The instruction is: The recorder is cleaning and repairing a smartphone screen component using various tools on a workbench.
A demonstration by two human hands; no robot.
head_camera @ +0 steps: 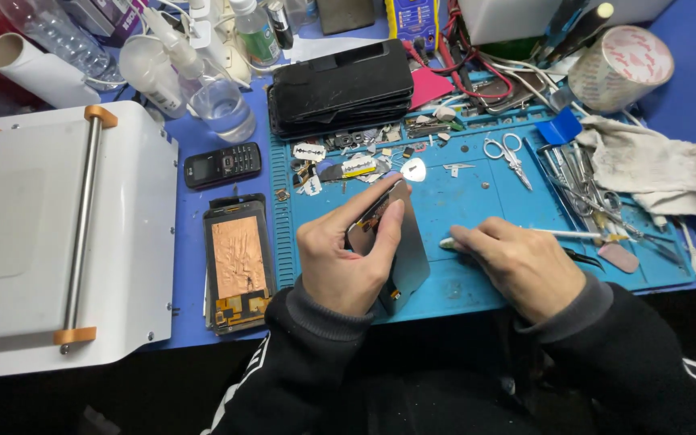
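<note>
My left hand (340,258) grips a dark phone body (400,242), tilted on its edge over the blue work mat (477,193). Its thumb lies along the phone's upper edge. My right hand (521,262) rests on the mat just right of the phone, fingers closed on a slim white-tipped tool (450,242) that points toward the phone. A thin white stick (561,234) lies past that hand.
A screen panel with a copper back (238,262) lies left of the mat, a small black keypad phone (223,165) above it. A white machine (58,234) fills the left. Stacked black screens (340,84), scissors (509,153), tweezers, a grey cloth (654,161) and bottles crowd the back.
</note>
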